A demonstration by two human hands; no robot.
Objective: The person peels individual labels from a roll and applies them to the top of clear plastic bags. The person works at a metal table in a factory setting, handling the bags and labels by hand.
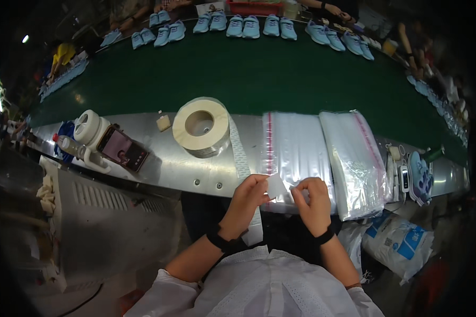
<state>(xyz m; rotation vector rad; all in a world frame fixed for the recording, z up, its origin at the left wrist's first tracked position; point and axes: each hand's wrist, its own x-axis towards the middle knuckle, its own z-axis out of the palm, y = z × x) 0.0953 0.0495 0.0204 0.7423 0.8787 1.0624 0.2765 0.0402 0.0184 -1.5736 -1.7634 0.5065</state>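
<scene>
My left hand (244, 206) pinches a small white label (276, 188) between thumb and fingers, over the near edge of a stack of clear plastic bags (300, 142). Just right of the label, my right hand (314, 205) is closed with thumb and forefinger close together; whether anything tiny is between them I cannot make out. A large label roll (188, 128) lies on the metal table to the left. From it a backing strip (239, 153) runs toward me, passes by my left hand and hangs over the table edge.
More clear bags (351, 164) lie to the right, next to a blue shoe (419, 178). A phone (122, 148) leans against a white jug (90, 129) at left. Beyond runs a green belt (238, 74) with light-blue shoes (243, 26) along its far side, where other people work.
</scene>
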